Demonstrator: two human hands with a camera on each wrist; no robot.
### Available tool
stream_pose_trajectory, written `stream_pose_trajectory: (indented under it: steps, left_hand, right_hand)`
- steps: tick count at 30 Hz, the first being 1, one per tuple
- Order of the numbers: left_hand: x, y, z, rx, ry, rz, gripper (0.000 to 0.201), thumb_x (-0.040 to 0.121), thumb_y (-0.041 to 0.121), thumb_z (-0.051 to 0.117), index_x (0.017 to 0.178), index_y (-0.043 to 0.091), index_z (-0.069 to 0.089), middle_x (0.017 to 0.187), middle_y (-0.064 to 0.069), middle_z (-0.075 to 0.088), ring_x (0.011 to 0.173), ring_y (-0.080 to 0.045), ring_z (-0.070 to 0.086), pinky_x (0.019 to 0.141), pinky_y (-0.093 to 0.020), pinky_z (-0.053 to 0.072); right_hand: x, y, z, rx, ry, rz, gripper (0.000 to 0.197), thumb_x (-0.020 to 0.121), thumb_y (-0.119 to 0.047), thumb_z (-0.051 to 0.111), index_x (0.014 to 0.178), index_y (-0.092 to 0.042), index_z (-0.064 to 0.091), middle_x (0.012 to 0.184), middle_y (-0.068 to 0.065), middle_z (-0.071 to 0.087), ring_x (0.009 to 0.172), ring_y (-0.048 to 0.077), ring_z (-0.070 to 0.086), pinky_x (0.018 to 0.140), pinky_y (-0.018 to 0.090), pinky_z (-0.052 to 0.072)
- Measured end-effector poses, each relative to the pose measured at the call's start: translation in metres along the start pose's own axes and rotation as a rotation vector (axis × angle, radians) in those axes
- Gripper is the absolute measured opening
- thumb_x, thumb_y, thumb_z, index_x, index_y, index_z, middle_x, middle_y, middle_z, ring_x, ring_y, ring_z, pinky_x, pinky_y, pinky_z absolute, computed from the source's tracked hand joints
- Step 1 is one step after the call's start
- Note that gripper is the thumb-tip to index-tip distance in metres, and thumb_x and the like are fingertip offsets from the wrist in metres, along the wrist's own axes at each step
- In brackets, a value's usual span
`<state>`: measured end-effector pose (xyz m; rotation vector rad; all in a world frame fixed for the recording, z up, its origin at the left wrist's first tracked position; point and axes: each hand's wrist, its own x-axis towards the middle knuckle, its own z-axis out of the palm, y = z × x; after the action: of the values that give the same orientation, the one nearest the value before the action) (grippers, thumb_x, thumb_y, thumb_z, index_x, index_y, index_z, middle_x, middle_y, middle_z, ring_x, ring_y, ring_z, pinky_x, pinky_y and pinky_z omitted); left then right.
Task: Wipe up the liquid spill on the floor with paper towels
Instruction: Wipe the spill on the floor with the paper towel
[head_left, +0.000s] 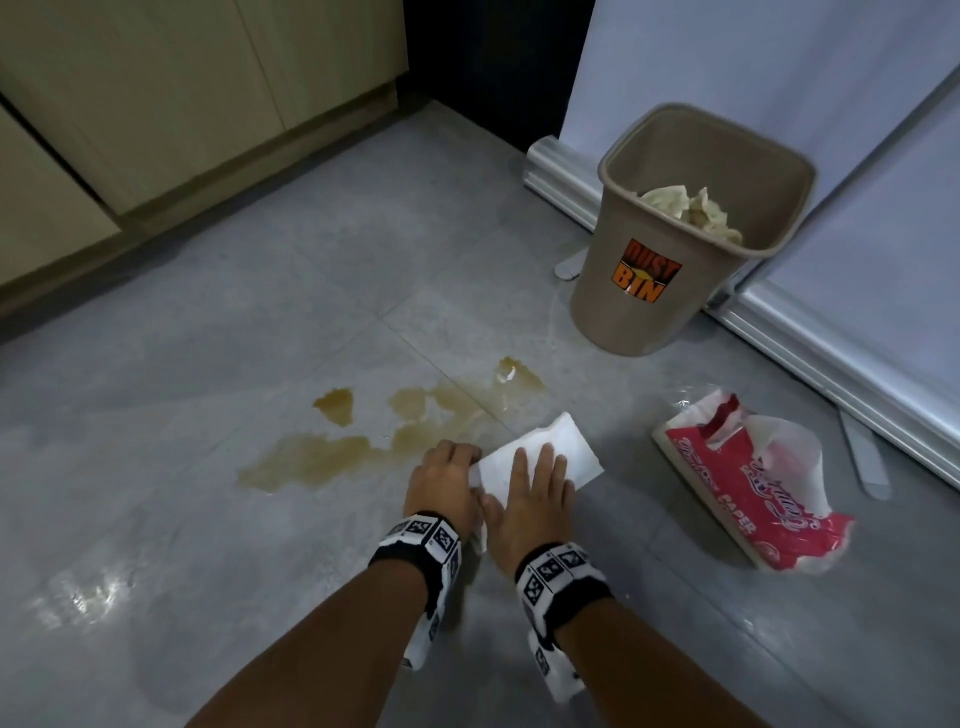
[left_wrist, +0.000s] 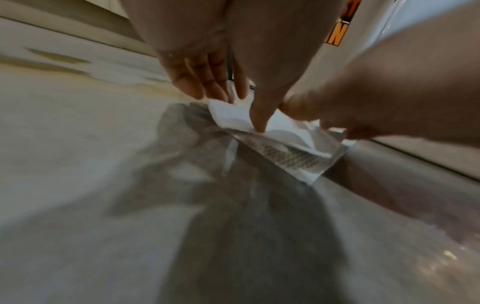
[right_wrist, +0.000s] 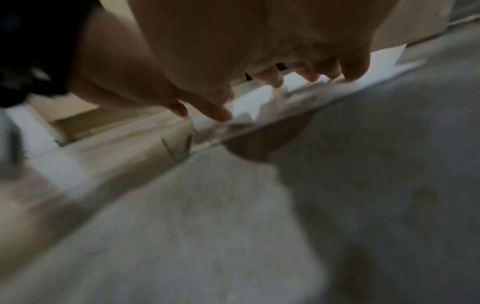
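Both hands flatten the paper towel (head_left: 540, 457) beside the spill (head_left: 332, 447): right hand (head_left: 535, 493) open-palmed, left hand (head_left: 447, 483) curled, pinching its edge; best sweep leftward with even pressure.

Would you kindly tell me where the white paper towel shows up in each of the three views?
Head: paper towel at lower centre, on the floor under both hands, right of the brown spill.
Left wrist: paper towel at centre, under the fingertips.
Right wrist: paper towel, blurred, at upper centre, beneath the fingers.
Shared landmark: right hand resting on the towel.
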<state>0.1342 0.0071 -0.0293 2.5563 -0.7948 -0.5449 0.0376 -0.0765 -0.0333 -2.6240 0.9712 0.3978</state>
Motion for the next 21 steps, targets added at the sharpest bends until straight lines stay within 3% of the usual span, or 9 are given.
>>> stream_pose_trajectory:
  steps: [2, 5, 7, 10, 13, 16, 18, 21]
  left_hand:
    - [-0.009, -0.009, -0.007, 0.061, 0.062, -0.015, 0.058, 0.082, 0.025, 0.067, 0.137, 0.028, 0.047, 0.14, 0.001, 0.042, 0.128, -0.021, 0.04, 0.105, -0.035, 0.034]
    - [-0.032, -0.04, -0.015, 0.083, 0.109, -0.107, 0.076, 0.083, 0.048, 0.064, 0.148, 0.029, 0.028, 0.156, -0.001, 0.023, 0.143, -0.023, 0.023, 0.116, -0.044, 0.022]
    - [-0.051, -0.065, -0.015, 0.155, 0.084, -0.171, 0.093, 0.084, 0.067, 0.053, 0.156, 0.024, 0.013, 0.164, -0.004, 0.006, 0.151, -0.027, 0.009, 0.119, -0.048, 0.011]
    - [-0.077, -0.092, -0.009, 0.268, -0.064, -0.243, 0.113, 0.08, 0.086, 0.026, 0.156, 0.012, -0.014, 0.162, -0.012, -0.023, 0.15, -0.032, -0.017, 0.12, -0.05, -0.005]
    - [-0.083, -0.102, -0.001, 0.231, -0.159, -0.279, 0.115, 0.077, 0.09, 0.014, 0.148, 0.01, -0.03, 0.152, -0.011, -0.043, 0.142, -0.033, -0.037, 0.118, -0.052, -0.018]
    - [-0.08, -0.101, 0.0, 0.228, -0.2, -0.288, 0.117, 0.069, 0.093, 0.001, 0.146, 0.011, -0.032, 0.15, -0.009, -0.046, 0.139, -0.032, -0.041, 0.107, -0.047, -0.033]
    - [-0.079, -0.101, -0.004, 0.237, -0.248, -0.295, 0.121, 0.063, 0.094, -0.005, 0.144, 0.011, -0.035, 0.148, -0.007, -0.049, 0.138, -0.031, -0.044, 0.102, -0.045, -0.037]
    - [-0.078, -0.1, -0.007, 0.22, -0.276, -0.305, 0.119, 0.064, 0.089, -0.002, 0.147, 0.01, -0.033, 0.148, -0.008, -0.049, 0.138, -0.033, -0.043, 0.103, -0.047, -0.036]
  right_hand:
    - [0.005, -0.001, 0.019, 0.016, -0.011, 0.025, 0.08, 0.094, -0.058, 0.017, 0.153, -0.008, 0.001, 0.157, 0.025, -0.014, 0.144, 0.043, -0.009, 0.118, 0.053, 0.003]
    - [0.008, -0.011, 0.028, 0.048, 0.042, 0.037, 0.084, 0.086, -0.058, 0.023, 0.147, 0.0, 0.027, 0.154, 0.033, 0.011, 0.141, 0.049, 0.013, 0.114, 0.059, 0.019]
    - [0.008, -0.009, 0.03, 0.038, 0.04, 0.028, 0.083, 0.085, -0.056, 0.028, 0.144, 0.001, 0.034, 0.151, 0.033, 0.02, 0.139, 0.05, 0.02, 0.111, 0.058, 0.02]
    - [0.003, 0.004, 0.031, -0.024, 0.052, -0.037, 0.079, 0.086, -0.055, 0.035, 0.146, -0.003, 0.03, 0.154, 0.029, 0.018, 0.14, 0.046, 0.019, 0.113, 0.054, 0.013]
    - [0.01, 0.01, 0.027, -0.046, 0.042, -0.042, 0.082, 0.083, -0.05, 0.058, 0.146, -0.005, 0.032, 0.154, 0.028, 0.021, 0.14, 0.045, 0.023, 0.114, 0.055, 0.022]
    - [0.034, -0.005, 0.025, -0.07, 0.079, -0.042, 0.088, 0.072, -0.041, 0.073, 0.141, 0.003, 0.04, 0.15, 0.029, 0.029, 0.136, 0.046, 0.033, 0.108, 0.057, 0.033]
    - [0.045, -0.022, 0.026, -0.08, 0.067, -0.11, 0.091, 0.071, -0.042, 0.071, 0.142, 0.005, 0.038, 0.151, 0.029, 0.027, 0.137, 0.046, 0.03, 0.108, 0.057, 0.031]
    - [0.032, -0.049, 0.025, -0.106, 0.0, -0.185, 0.089, 0.086, -0.048, 0.052, 0.151, 0.0, 0.014, 0.157, 0.026, 0.002, 0.145, 0.044, 0.005, 0.116, 0.056, 0.011]
